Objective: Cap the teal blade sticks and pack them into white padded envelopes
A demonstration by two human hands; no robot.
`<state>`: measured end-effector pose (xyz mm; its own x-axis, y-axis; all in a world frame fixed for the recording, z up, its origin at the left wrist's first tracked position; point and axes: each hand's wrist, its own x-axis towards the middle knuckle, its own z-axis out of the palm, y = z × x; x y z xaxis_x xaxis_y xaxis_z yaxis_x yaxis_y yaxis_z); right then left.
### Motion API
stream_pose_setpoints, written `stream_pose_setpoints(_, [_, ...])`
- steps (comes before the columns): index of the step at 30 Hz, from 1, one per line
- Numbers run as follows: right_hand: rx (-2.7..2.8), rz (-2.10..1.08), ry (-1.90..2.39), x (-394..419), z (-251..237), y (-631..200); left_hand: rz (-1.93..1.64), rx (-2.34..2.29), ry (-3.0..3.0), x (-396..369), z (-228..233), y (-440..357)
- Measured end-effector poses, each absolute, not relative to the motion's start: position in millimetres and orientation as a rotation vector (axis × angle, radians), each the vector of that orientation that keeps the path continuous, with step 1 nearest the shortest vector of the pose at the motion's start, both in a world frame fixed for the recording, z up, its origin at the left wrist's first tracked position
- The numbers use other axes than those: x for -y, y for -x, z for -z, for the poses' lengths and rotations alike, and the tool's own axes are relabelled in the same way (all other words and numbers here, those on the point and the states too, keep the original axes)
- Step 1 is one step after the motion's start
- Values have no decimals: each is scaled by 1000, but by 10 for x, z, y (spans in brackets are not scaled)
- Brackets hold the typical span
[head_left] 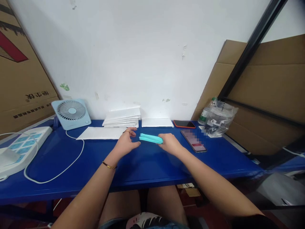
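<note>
A folded turquoise bundle (150, 138), layered and flat, is gripped at its right end by my right hand (170, 143) just above the blue table. I cannot tell what kind of item it is. To its left, my left hand (126, 140) has its fingers apart and curved, with a small gap between thumb and bundle. Behind my left fingers lies a flat white packet (102, 133). A stack of similar white packets (122, 116) sits against the wall, and one more white packet (157, 122) lies beyond the bundle.
The blue table (152, 171) bears a light-blue fan (71, 113) and a white power strip (26, 149) with a looping cable at left. On the right are a red-edged phone (184, 123), a second phone (193, 141), a bottle (203, 116) and a clear plastic bag (219, 119).
</note>
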<state>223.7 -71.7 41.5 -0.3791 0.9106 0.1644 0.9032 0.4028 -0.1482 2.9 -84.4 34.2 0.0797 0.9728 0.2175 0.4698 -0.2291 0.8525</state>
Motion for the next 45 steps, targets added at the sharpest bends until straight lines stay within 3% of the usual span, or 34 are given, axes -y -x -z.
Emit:
stream_pose_setpoints(2, [2309, -206, 1534, 682, -307, -2208, -1377, -1082, -1286, 858, -288, -143])
stream_pose_setpoints(5, [2129, -443, 1356, 686, -124, -2017, -1452, -796, -986, 908, -283, -510])
stream_pose_setpoints(10, [1875, -887, 997, 725, 55, -1724, -1453, -1011, -1427, 921, -431, -869])
stream_pose_setpoints(16, [1862, -1009, 948, 641, 171, -1743, -1339, -1212, -1645, 815, -262, -825])
stream_pose_setpoints(23, [1810, -988, 958, 698, 178, -1742, -1404, -1017, -1641, 875, -312, -851])
stream_pose_setpoints(28, [1893, -849, 1118, 686, 45, -1935, -1008, -1003, -2273, 771, -461, -292])
stream_pose_setpoints(30, [1925, -721, 1194, 627, 13, -2098, -701, -1170, -2533, 657, -427, 136])
stream_pose_setpoints(34, [1941, -603, 1320, 514, 29, -2392, -296, -2038, -2577, 415, -214, 915])
stream_pose_setpoints(37, [1926, -598, 1378, 489, 51, -2474, -185, -2168, -2631, 313, -155, 1119])
stream_pose_setpoints(45, [2199, -496, 1338, 601, -256, -2635, -438, -1907, -2741, 338, -772, 360])
